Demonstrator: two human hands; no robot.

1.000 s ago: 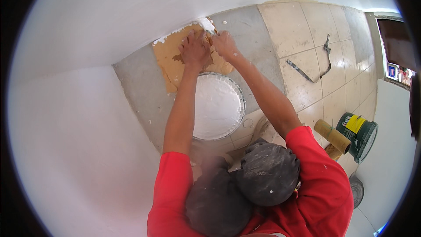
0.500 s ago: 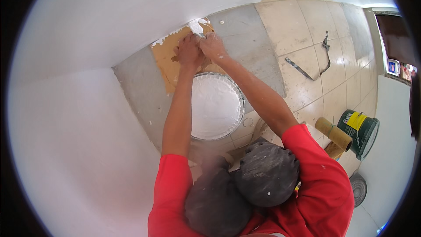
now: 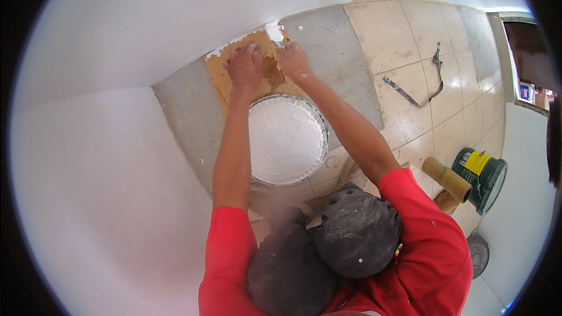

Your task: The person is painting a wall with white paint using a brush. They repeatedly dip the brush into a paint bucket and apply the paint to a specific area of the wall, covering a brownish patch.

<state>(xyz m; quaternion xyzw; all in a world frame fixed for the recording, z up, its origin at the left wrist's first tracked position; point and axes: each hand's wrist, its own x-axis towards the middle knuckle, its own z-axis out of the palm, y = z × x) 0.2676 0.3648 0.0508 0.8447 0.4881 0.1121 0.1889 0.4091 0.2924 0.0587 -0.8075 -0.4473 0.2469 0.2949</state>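
Observation:
My right hand (image 3: 295, 61) is closed around a putty knife (image 3: 274, 33), its blade thick with white paste and pointing at the foot of the wall. To its left, my left hand (image 3: 244, 69) rests on a brown sheet of cardboard (image 3: 270, 76), fingers spread and holding nothing. White smears run along the sheet's wall-side edge. Just below both hands stands a round bucket (image 3: 288, 140) of smooth white paste with a crusted rim. The knife's handle is mostly hidden in my right hand.
White walls (image 3: 99, 158) rise on the left and ahead. On the tiled floor at right lie a dark strap (image 3: 404, 90), a cardboard tube (image 3: 446, 179) and a dark green bucket (image 3: 480, 179) with a yellow label. My knees (image 3: 358, 231) are bent close below the paste bucket.
My hands have come apart: the left has moved left onto the cardboard, away from the right. My right hand has shifted slightly right with the putty knife.

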